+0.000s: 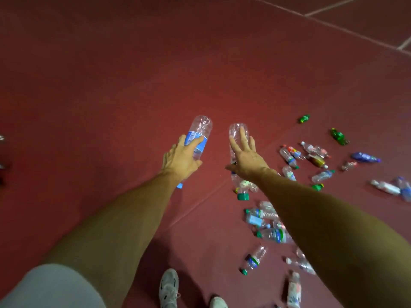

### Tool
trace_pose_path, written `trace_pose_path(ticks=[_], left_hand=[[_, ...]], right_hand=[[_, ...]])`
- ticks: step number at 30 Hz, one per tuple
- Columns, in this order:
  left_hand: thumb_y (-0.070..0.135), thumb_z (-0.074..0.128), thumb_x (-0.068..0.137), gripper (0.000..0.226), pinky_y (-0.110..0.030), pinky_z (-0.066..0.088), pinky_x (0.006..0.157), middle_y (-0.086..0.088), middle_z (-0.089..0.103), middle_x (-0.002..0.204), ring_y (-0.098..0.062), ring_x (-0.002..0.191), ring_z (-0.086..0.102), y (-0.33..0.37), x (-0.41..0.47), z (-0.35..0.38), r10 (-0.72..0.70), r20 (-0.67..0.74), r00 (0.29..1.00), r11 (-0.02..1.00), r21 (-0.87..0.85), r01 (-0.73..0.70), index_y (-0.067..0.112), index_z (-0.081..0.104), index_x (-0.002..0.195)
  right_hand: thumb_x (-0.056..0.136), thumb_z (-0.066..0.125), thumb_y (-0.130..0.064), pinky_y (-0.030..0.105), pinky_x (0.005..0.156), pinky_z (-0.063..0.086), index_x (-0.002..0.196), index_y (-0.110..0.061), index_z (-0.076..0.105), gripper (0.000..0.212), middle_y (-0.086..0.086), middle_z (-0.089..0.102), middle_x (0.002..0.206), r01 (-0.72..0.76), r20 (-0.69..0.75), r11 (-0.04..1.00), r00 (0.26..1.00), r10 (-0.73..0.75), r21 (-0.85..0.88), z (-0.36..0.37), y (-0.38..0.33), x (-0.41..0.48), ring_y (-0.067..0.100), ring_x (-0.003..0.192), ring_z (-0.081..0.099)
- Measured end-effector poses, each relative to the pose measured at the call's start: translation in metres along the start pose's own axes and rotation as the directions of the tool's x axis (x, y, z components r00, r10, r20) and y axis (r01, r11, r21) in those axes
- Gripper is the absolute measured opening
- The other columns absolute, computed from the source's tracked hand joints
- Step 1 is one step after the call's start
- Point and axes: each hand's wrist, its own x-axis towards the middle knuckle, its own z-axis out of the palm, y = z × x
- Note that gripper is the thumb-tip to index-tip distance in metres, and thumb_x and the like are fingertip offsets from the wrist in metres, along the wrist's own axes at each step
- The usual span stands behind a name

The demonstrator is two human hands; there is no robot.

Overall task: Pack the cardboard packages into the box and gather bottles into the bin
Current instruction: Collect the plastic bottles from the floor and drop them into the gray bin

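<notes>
- While both arms reach fwd over the red-brown floor (111, 85), the L hand (180, 157) grips a clear blue-label bottle (199, 134), fingers curled round its middle. Base points away; blue cap (179, 185) pokes out below the wrist.
- R hand (245, 158): fingers straight & spread, lying across a clear green-cap bottle (237, 130), thumb out to the side. Can't tell if it's held or only touched. Its green cap (242, 196) shows below the wrist.
- The 2 bottles sit side by side, apart.
- Loose bottles (274, 235) lie scattered on the floor to the R, some hidden by the R forearm; green bottles (339, 136) lie furthest out, a crushed blue bottle (365, 157) near them.
- White sneakers (168, 287) at bottom edge.
</notes>
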Motion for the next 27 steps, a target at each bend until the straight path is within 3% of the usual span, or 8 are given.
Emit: trace_pose_path(ticks=[6,11,18,27], left_hand=[[0.041,0.071,0.086,0.073,-0.045,0.046,0.096,-0.002,0.036,0.142,-0.032,0.119,0.053,-0.051,-0.078,-0.056,-0.235,-0.121,0.964,0.971,0.012,0.238,0.043,0.034,0.149],[0.042,0.068,0.086,0.072,-0.044,0.047,0.091,-0.003,0.037,0.14,-0.033,0.116,0.054,-0.118,-0.169,-0.095,-0.432,-0.225,0.873,0.898,-0.022,0.439,0.043,0.034,0.149],[0.04,0.069,0.086,0.072,-0.047,0.048,0.091,-0.005,0.037,0.141,-0.034,0.115,0.054,-0.238,-0.318,-0.152,-0.686,-0.336,0.645,0.711,-0.124,0.692,0.044,0.033,0.148],[0.038,0.068,0.087,0.076,-0.045,0.046,0.093,-0.005,0.028,0.152,-0.034,0.121,0.052,-0.391,-0.527,-0.186,-0.86,-0.347,0.375,0.46,-0.207,0.863,0.046,0.027,0.15]], right_hand=[[0.095,0.067,-0.028,0.052,0.117,0.031,0.159,-0.027,-0.009,0.099,-0.002,-0.043,0.154,0.277,0.06,0.958,0.96,-0.273,-0.076,-0.014,-0.09,-0.008,0.037,0.149,-0.021],[0.097,0.063,-0.024,0.049,0.112,0.038,0.159,-0.027,-0.009,0.095,-0.005,-0.046,0.153,0.531,0.139,0.839,0.846,-0.515,-0.119,-0.006,-0.208,-0.024,0.034,0.149,-0.022],[0.097,0.064,-0.028,0.051,0.11,0.042,0.159,-0.028,-0.009,0.096,-0.006,-0.046,0.152,0.777,0.263,0.613,0.627,-0.733,-0.143,0.051,-0.402,-0.077,0.033,0.149,-0.023],[0.095,0.065,-0.034,0.056,0.112,0.036,0.159,-0.028,-0.005,0.095,-0.004,-0.042,0.156,0.945,0.361,0.315,0.326,-0.874,-0.091,0.169,-0.65,-0.185,0.035,0.15,-0.018]])
